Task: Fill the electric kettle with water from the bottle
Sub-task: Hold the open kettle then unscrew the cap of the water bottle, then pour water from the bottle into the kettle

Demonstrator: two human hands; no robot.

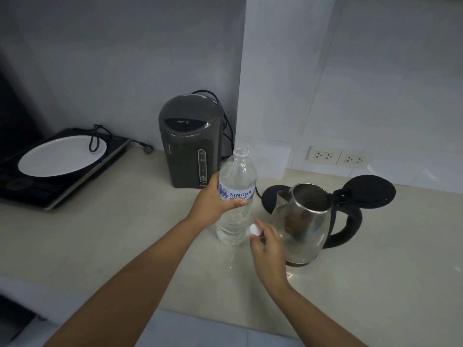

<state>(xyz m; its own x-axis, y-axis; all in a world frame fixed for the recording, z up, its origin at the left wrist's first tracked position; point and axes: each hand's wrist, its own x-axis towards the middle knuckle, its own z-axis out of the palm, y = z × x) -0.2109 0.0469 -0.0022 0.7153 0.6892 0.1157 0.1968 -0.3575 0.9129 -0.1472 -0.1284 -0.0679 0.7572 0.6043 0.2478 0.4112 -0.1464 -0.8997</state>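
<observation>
A clear plastic water bottle (236, 176) with a blue-lettered label stands upright on the counter, its mouth uncapped. My left hand (213, 202) is wrapped around its middle at the label. My right hand (266, 249) sits just right of the bottle's lower part and pinches the white bottle cap (255, 229) in its fingertips. The steel electric kettle (304, 221) with a black handle stands to the right, touching distance from my right hand. Its black lid (368, 191) is flipped open backward and the inside looks dark.
A dark grey hot-water dispenser (191, 144) stands against the wall behind the bottle, its cord trailing right. An induction hob (53, 186) with a white plate (62, 156) lies at far left. Two wall sockets (338, 157) sit behind the kettle. A small water splash (231, 261) lies on the beige counter.
</observation>
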